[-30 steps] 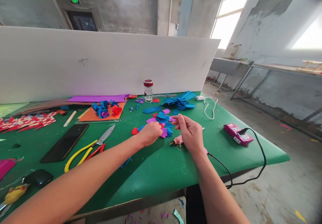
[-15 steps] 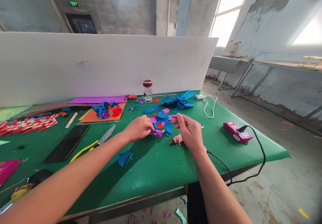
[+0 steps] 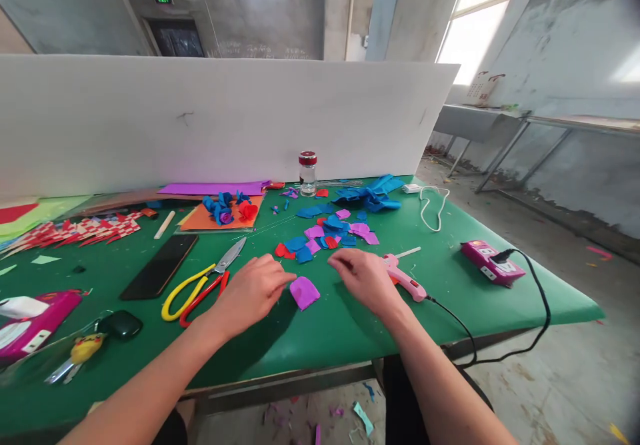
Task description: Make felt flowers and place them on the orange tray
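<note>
The purple petal lies on the counter, just right of the left hand's fingers, the nearer set; no distinct long axis. It is left of and below the right hand's bunched fingers. Whether either hand grasps anything cannot be determined. The right hand partly masks the pink glue gun.

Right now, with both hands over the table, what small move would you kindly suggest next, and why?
Perhaps pinch the purple paper piece with the left hand: it sits right at that hand's fingertips, though contact is unclear, and apart from the scattered paper pieces, while the right hand is farther from it.
</note>
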`<action>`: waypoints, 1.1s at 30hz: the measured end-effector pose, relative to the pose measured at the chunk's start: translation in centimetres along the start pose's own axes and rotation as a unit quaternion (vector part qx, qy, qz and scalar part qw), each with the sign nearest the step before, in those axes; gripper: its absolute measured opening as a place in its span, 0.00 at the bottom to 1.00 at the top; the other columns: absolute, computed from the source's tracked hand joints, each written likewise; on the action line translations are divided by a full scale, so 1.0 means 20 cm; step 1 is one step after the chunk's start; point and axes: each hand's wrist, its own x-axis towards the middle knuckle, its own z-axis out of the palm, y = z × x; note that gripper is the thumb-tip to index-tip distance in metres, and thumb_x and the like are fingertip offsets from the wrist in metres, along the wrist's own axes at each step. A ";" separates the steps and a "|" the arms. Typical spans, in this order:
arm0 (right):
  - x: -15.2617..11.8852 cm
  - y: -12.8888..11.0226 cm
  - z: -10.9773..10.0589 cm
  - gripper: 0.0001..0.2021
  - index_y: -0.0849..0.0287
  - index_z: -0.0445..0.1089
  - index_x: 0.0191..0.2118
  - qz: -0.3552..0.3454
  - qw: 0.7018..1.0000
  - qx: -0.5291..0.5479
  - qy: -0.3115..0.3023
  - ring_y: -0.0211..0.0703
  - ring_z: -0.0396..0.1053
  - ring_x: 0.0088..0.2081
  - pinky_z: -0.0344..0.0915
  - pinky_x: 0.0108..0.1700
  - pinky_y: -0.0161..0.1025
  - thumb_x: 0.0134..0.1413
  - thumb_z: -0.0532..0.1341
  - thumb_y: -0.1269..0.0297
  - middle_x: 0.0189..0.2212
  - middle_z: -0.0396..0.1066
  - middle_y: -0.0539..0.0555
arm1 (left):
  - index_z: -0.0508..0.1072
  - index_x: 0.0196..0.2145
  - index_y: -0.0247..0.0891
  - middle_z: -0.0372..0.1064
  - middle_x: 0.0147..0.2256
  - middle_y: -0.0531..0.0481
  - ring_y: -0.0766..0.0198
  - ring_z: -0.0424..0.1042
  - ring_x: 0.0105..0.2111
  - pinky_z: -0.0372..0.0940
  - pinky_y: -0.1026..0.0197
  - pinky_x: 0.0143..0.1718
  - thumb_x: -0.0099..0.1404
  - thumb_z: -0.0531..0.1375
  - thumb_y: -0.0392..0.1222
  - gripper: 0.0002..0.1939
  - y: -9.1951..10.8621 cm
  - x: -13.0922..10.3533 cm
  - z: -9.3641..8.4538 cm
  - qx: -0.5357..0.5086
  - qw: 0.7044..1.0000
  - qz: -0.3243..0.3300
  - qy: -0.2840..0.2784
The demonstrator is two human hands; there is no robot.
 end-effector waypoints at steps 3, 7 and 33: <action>-0.04 -0.03 0.07 0.08 0.57 0.74 0.36 -0.040 0.995 -0.022 -0.086 0.43 0.71 0.35 0.61 0.36 0.35 0.59 0.57 0.72 0.32 0.75 0.53 | 0.76 0.42 0.39 0.74 0.36 0.47 0.58 0.67 0.40 0.61 0.57 0.40 0.68 0.51 0.32 0.14 -0.02 -0.01 0.00 -0.047 0.997 -0.055 0.027; -0.08 -0.05 0.16 0.07 0.58 0.74 0.38 -0.098 0.981 -0.069 -0.152 0.44 0.70 0.39 0.60 0.39 0.36 0.59 0.58 0.71 0.34 0.74 0.54 | 0.75 0.44 0.40 0.74 0.42 0.46 0.57 0.66 0.44 0.61 0.55 0.43 0.62 0.50 0.22 0.22 0.01 -0.03 0.05 -0.034 0.999 -0.001 -0.022; -0.03 -0.08 0.13 0.13 0.57 0.68 0.26 -0.014 0.999 0.044 -0.005 0.41 0.67 0.28 0.59 0.33 0.36 0.62 0.54 0.64 0.25 0.71 0.50 | 0.71 0.27 0.39 0.68 0.26 0.54 0.63 0.65 0.30 0.58 0.61 0.31 0.61 0.61 0.44 0.08 -0.01 -0.05 0.08 -0.306 0.927 -0.200 0.087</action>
